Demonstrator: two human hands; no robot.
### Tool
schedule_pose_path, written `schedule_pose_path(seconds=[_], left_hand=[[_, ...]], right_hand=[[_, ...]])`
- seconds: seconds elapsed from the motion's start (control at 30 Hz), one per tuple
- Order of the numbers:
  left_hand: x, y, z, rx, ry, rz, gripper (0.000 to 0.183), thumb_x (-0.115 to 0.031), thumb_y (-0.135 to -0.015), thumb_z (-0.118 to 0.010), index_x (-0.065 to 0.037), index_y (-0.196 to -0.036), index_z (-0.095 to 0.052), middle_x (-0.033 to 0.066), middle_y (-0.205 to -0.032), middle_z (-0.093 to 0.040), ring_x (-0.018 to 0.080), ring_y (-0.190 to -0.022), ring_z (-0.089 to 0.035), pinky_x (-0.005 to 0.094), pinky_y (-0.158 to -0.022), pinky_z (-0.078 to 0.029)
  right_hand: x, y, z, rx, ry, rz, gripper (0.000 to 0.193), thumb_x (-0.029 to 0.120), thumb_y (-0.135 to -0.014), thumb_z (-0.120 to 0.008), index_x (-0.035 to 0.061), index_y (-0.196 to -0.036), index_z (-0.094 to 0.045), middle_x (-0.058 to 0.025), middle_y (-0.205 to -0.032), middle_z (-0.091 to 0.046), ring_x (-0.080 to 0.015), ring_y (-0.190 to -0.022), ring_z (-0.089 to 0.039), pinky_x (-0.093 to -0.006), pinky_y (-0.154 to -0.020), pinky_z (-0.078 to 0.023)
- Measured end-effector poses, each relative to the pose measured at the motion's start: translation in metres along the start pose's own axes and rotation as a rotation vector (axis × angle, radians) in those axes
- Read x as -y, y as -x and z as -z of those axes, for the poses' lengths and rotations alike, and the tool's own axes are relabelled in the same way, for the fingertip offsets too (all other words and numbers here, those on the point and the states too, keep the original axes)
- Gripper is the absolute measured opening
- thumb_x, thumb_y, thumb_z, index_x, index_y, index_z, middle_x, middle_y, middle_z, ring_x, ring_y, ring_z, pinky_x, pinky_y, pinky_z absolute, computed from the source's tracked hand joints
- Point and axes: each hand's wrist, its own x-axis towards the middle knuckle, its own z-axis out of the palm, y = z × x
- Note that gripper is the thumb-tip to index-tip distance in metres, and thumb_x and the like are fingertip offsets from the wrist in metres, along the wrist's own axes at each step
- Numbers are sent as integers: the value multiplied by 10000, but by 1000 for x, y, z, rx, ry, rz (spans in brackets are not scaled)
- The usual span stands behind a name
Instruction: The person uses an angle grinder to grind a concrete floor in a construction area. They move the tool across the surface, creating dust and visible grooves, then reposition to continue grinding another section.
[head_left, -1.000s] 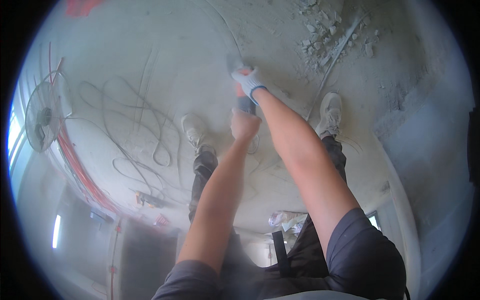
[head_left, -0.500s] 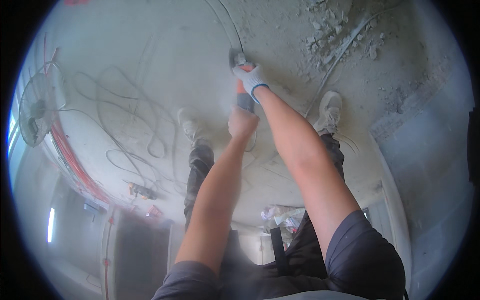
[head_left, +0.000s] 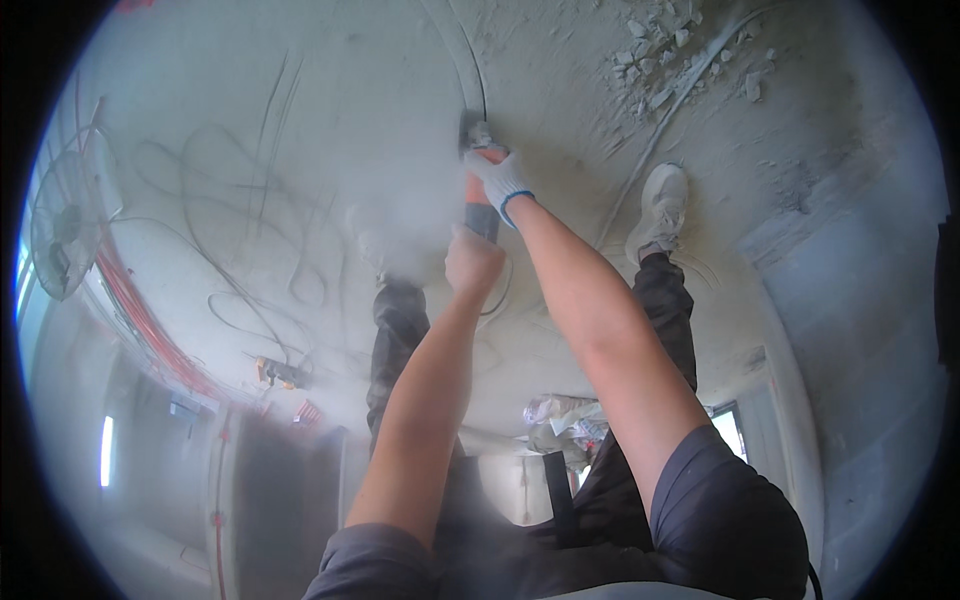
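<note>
An angle grinder [head_left: 476, 188] with an orange and dark body is held in line with my arms, its guarded head down at the floor. My right hand [head_left: 498, 177], in a white knit glove with a blue cuff, wraps round its front part just behind the head. Behind it, my left hand [head_left: 473, 262], apparently bare, is closed round the dark rear end. A dark curved cut line [head_left: 478, 72] runs along the floor from the head toward the far side. Dust hides part of the floor left of the grinder; the disc itself cannot be made out.
Broken rubble [head_left: 655, 55] lies far right beside a long pale cable [head_left: 660, 135]. Loose cables [head_left: 190, 215] loop over the left floor. A standing fan [head_left: 65, 225] is at the left edge, and a power tool [head_left: 283, 373] lies near left. My shoes [head_left: 661, 212] straddle the grinder.
Both hands and the grinder have moved slightly toward me. More of the dark cut line shows beyond the head, and the dust cloud to its left has thickened.
</note>
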Motion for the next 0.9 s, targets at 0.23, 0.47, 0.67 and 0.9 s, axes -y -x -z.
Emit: schedule_pose_path(seconds=[0.23,0.47,0.67,0.9], left_hand=[[-2,3,-6,-64,41,-52,494,-184,-828,-721,25,-1238,-542,309,-1123,-737,513,-1130,-703,562,-978,-551],[-34,-10,0,-89,184,-70,508,-224,-842,-722,53,-1226,-536,334,-1125,-726,530,-1126,-694,573,-992,-532],[-72,-14,14,-113,298,-94,569,-239,-824,-759,53,-1254,-529,331,-1159,-721,521,-1161,-687,563,-1009,-533],[-92,-2,40,-20,266,-22,607,-147,-797,-750,49,-1317,-505,308,-1205,-721,495,-1196,-689,536,-1032,-545]], right_hand=[[-10,-12,-3,-38,-45,27,765,426,-821,-900,-40,-1330,-571,-175,-1221,-719,-255,-1110,-684,-418,-1008,-536],[26,-38,-7,-71,10,184,687,399,-807,-910,-30,-1249,-605,-154,-1161,-741,-260,-1060,-696,-417,-976,-543],[59,-82,-9,-64,159,219,923,422,-745,-941,-41,-1405,-491,-223,-1270,-698,-329,-1155,-686,-457,-1029,-525],[64,-102,-8,-66,313,143,539,408,-849,-869,23,-1200,-732,-94,-1105,-779,-229,-1059,-712,-402,-945,-556]])
